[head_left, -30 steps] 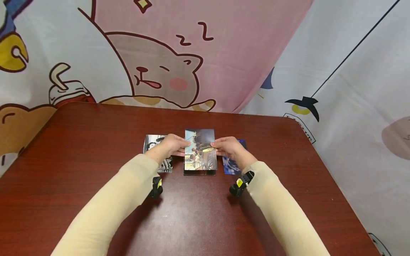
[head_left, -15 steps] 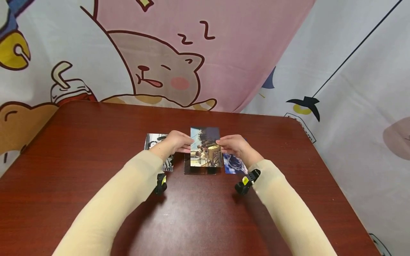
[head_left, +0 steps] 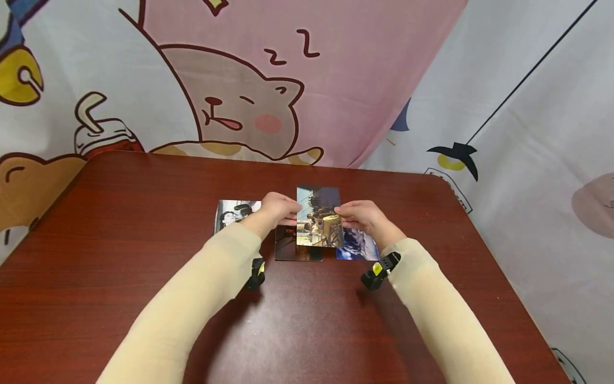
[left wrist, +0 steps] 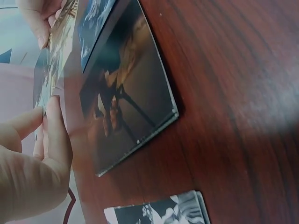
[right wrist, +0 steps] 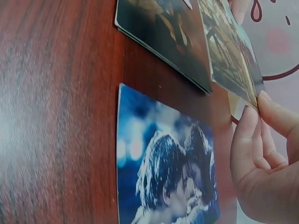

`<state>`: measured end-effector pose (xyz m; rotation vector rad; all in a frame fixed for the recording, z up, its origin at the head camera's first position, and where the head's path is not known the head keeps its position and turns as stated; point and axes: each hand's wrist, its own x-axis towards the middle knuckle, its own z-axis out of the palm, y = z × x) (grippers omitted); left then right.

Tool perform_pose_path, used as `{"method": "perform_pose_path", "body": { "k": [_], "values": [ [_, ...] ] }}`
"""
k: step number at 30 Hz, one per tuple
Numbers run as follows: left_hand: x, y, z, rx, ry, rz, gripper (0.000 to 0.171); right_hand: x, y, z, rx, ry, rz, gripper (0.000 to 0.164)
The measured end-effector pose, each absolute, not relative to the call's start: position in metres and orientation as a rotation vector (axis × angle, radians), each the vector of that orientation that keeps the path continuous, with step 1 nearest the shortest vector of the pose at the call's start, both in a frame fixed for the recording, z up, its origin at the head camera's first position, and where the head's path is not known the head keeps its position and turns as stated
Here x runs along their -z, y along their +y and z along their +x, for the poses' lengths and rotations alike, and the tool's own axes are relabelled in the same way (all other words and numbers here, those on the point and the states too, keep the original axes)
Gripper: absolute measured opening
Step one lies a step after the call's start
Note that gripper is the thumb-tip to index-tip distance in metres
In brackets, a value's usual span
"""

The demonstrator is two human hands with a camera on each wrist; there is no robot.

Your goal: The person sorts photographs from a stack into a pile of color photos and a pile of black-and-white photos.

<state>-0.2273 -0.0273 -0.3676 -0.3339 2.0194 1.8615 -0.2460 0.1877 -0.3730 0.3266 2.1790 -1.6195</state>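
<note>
A glossy picture card (head_left: pixel 318 220) with a sunlit scene is held up above the table by both hands. My left hand (head_left: pixel 278 208) pinches its left edge between thumb and fingers. On the opposite edge, my right hand (head_left: pixel 365 217) pinches it the same way. Beneath and to the left lies a dark brown picture card (left wrist: pixel 126 88), apparently stacked on another, partly covered in the head view. A blue picture card (right wrist: pixel 168 172) showing two people lies on the right, its upper part hidden. Behind my left wrist, a black-and-white picture card (head_left: pixel 231 212) rests on the table, partly hidden.
The cards lie toward the far side of a reddish-brown wooden table (head_left: pixel 307 330). A cloth with cartoon animals (head_left: pixel 240 101) hangs behind it. Black wrist cameras (head_left: pixel 374 274) sit low on both wrists.
Both hands have carried the sunlit card to the right and slightly away, off the dark card's pile. More of the dark card and of the blue card now shows.
</note>
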Motion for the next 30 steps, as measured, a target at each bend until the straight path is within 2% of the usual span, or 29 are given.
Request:
{"method": "perform_pose_path", "body": {
  "k": [8, 14, 30],
  "values": [
    [0.363, -0.015, -0.228, -1.865, 2.002, -0.337, 0.03, 0.366, 0.201, -0.244, 1.611, 2.186, 0.315, 0.021],
    [0.359, -0.008, -0.228, -1.874, 1.969, -0.328, 0.03, 0.364, 0.21, -0.246, 1.613, 2.152, 0.336, 0.01],
    [0.361, 0.014, -0.227, -1.887, 1.908, -0.276, 0.032, 0.364, 0.235, -0.244, 1.549, 2.188, 0.381, 0.019]
  ]
}}
